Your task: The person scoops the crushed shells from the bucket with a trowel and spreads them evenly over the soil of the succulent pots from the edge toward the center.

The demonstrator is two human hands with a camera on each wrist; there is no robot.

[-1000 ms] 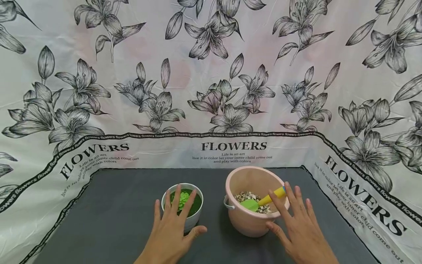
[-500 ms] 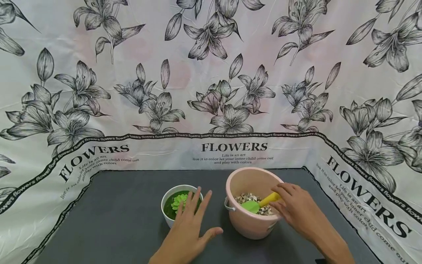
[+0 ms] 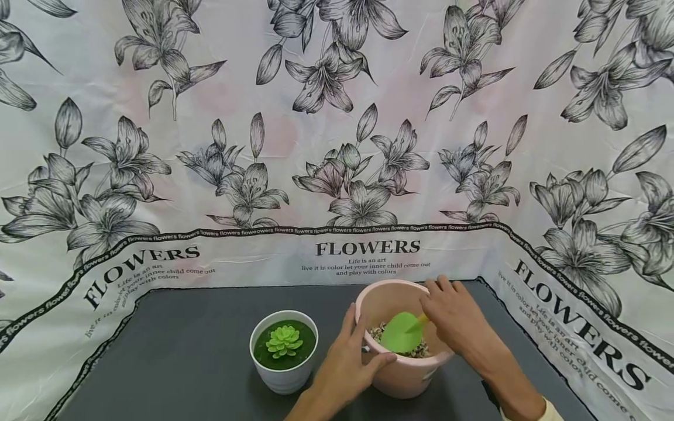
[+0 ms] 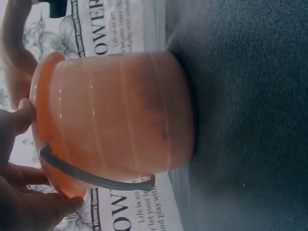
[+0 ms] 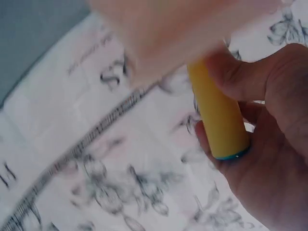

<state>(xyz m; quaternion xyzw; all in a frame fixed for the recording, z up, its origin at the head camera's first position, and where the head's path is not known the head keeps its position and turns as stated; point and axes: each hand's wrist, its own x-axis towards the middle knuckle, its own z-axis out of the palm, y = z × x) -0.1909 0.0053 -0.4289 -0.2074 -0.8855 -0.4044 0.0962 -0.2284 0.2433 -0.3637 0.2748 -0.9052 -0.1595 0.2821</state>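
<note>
A pink bucket [image 3: 400,383] stands on the dark table, holding small mixed pebbles or shell bits [image 3: 421,349]. My left hand [image 3: 344,356] grips its rim from the left and front, thumb and fingers apart along the edge. In the left wrist view the fingertips touch the rim of the bucket [image 4: 115,110], near its hanging handle [image 4: 96,179]. With my right hand [image 3: 458,316] I hold a toy shovel by its yellow handle [image 5: 219,113], fingers curled round it. The shovel's green blade [image 3: 402,333] is tilted inside the bucket, over the pebbles.
Left of the bucket stands a white pot [image 3: 284,380] with a green succulent [image 3: 284,341] on a green surface. The dark grey table [image 3: 179,362] reaches back to a white flower-printed cloth [image 3: 363,257], which also borders both sides.
My right hand went from spread fingers to gripping the shovel, and its blade has tilted up. My left hand moved right from over the pot to the bucket's rim. The head view tilted up slightly.
</note>
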